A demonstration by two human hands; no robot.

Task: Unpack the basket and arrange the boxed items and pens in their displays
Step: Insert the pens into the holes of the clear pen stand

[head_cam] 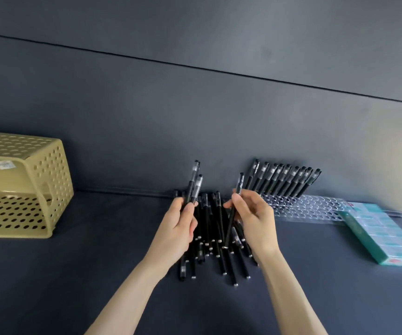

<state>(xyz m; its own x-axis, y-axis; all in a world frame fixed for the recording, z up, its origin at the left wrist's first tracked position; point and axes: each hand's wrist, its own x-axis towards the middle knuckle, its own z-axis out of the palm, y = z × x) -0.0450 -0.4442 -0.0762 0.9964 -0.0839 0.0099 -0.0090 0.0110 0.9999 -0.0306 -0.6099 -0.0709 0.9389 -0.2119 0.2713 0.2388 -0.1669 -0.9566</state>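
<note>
The right hand (253,213) pinches one slim black plastic pen (239,184) near upright — the clear perforated plastic rack (316,206) lies just beyond, rightward, nearest this grip. The left hand (180,221) grips two more pens (192,187) above the loose pile (215,221) on the dark counter (74,274).

a basket (25,184) is lying on its side on the table (86,274) at frame left. at centre a pile of pens (215,228) is lying under the left hand (178,226), holding two pens (192,182), and the right hand (253,218), holding one pen (239,184). right of it a row of pens (284,180) is standing in a rack (316,206), at its left end; a box (386,238) is lying at the right edge.
</note>
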